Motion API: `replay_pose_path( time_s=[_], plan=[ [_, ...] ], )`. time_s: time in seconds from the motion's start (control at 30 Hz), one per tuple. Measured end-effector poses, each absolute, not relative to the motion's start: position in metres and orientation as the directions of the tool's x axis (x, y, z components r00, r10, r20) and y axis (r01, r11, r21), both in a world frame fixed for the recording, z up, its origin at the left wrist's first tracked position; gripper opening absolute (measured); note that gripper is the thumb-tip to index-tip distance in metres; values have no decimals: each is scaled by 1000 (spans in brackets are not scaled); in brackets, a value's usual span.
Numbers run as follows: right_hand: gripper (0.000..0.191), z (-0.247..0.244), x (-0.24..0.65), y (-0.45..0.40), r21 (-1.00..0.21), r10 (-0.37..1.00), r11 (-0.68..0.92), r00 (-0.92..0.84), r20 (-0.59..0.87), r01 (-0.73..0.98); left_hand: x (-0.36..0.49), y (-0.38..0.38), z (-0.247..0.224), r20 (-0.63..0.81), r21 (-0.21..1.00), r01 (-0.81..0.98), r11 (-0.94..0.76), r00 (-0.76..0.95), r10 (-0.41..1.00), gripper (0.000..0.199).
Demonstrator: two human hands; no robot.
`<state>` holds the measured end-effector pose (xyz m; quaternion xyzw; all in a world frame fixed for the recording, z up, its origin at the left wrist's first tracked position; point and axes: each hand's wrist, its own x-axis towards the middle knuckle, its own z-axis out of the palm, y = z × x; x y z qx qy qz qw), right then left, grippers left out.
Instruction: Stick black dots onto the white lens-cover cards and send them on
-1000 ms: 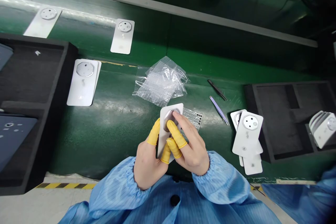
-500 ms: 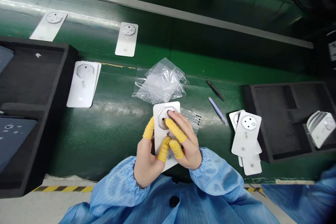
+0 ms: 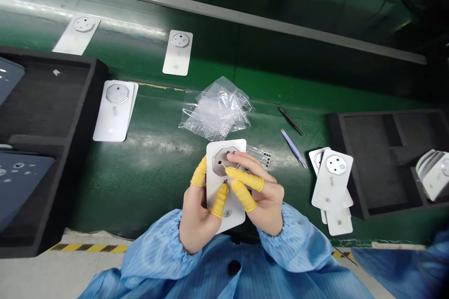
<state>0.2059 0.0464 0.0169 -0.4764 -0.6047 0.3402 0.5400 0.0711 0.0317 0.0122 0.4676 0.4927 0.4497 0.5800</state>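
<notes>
A white phone back cover (image 3: pixel 234 213) with an octagonal camera plate (image 3: pixel 216 164) is held slightly tilted before my body. My left hand (image 3: pixel 199 217) grips it by the left edge, yellow-cotted fingers outside and the cotted thumb across the front. Over the camera plate, my right hand (image 3: pixel 264 196) reaches in from the right with its fingers stretched out. A bare fingertip touches near the upper hole, and a yellow-cotted finger points at the plate below it. The cotted right thumb lies lower, over the cover's right edge. Partly behind the cover and my right hand lies a clear sheet with small black dots (image 3: pixel 267 161).
Crumpled clear plastic bags (image 3: pixel 220 107) lie beyond my hands. Black tweezers (image 3: pixel 292 120) and purple tweezers (image 3: pixel 293 148) are to the right, beside stacked white covers (image 3: pixel 331 189) and a black tray (image 3: pixel 380 163). Two overlapping covers (image 3: pixel 112 121) adjoin the left tray (image 3: pixel 79 117).
My right hand has shifted right and its thumb has drawn away from my left thumb. More of the cover's lower face shows. The whole view has moved slightly.
</notes>
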Motion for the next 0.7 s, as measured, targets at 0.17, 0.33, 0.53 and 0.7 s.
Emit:
replay_pose_path(
  time_s=[0.17, 0.33, 0.53, 0.7],
  plan=[
    [32, 11, 208, 47, -799, 875, 458, -38, 483, 389, 69, 31, 13, -202, 968, -132, 214, 98, 974, 58],
    [37, -2, 207, 43, -673, 839, 513, -147, 524, 532, 66, 45, 13, -380, 855, -346, 387, 91, 921, 44],
    [40, -7, 205, 39, -684, 826, 554, -211, 523, 474, 64, 60, 7, -469, 793, -398, 462, 86, 879, 31],
    [32, 2, 204, 37, -794, 854, 514, -109, 509, 325, 62, 63, 7, -449, 836, -308, 453, 90, 889, 36]
  ],
)
